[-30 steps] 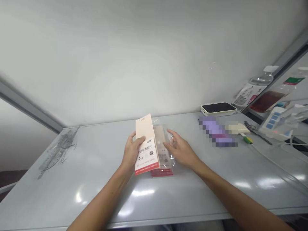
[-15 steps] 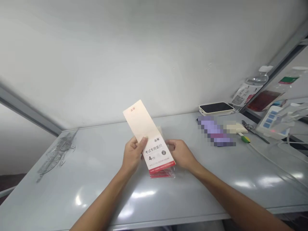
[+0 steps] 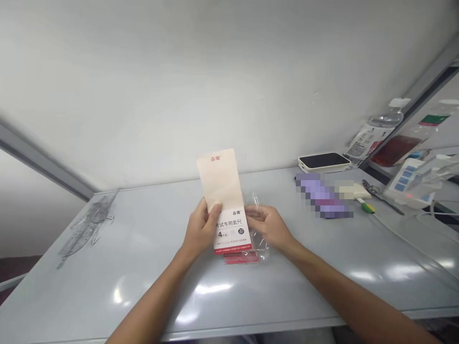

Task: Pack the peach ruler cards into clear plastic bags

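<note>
- Left hand (image 3: pixel 201 230) pinches a printed card (image 3: pixel 219 179), held up above the table (image 3: pixel 118 248).
- Right hand (image 3: pixel 270 227), fingers together, touches a clear bag (image 3: pixel 258 246).
- Card seems out of the bag; red packet (image 3: pixel 241 258) lies beneath.

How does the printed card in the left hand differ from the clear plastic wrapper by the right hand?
The printed card is opaque, peach and white; the clear plastic wrapper is see-through. The card stands upright, pinched by the left hand; the wrapper sits lower, crumpled against the right hand. Both are over the grey table.
</note>
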`<state>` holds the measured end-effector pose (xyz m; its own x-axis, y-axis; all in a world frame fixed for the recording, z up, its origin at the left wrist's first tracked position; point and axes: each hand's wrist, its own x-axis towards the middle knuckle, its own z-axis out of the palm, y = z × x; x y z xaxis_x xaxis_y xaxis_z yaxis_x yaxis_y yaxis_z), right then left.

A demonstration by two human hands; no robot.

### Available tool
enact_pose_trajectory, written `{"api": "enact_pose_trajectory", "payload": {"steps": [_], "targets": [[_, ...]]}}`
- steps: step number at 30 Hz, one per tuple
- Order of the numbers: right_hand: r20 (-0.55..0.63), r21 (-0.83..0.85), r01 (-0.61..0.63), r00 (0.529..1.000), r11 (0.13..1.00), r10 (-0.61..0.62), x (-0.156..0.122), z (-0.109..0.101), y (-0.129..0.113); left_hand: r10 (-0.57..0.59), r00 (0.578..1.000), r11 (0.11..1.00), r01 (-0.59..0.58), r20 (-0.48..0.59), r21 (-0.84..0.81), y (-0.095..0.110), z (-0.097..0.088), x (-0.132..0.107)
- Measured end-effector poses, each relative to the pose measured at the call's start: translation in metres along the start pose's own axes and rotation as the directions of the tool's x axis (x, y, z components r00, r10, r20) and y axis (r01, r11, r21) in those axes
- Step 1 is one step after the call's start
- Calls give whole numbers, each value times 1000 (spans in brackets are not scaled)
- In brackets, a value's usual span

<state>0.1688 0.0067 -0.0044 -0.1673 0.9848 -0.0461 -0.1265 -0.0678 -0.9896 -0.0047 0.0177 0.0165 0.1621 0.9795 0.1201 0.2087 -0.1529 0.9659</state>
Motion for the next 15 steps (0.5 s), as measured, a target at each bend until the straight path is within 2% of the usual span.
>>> {"api": "enact_pose_trajectory", "payload": {"steps": [5,8,11,15], "targets": [[-44,155,-12,999,988,19,2,-6,-1,-17,1000,999,16,18,33,1,-3,3],[24,224,-67,998,972,63,2,-7,-3,15,1000,999,-15,1,30,2,-3,4],[99,229,-100,992,968,79,2,-9,-3,2,1000,997,0,31,-71,1,-2,5],[76,180,-142,989,973,130,3,-10,-4,-29,999,994,32,31,-106,-2,-3,5]]}}
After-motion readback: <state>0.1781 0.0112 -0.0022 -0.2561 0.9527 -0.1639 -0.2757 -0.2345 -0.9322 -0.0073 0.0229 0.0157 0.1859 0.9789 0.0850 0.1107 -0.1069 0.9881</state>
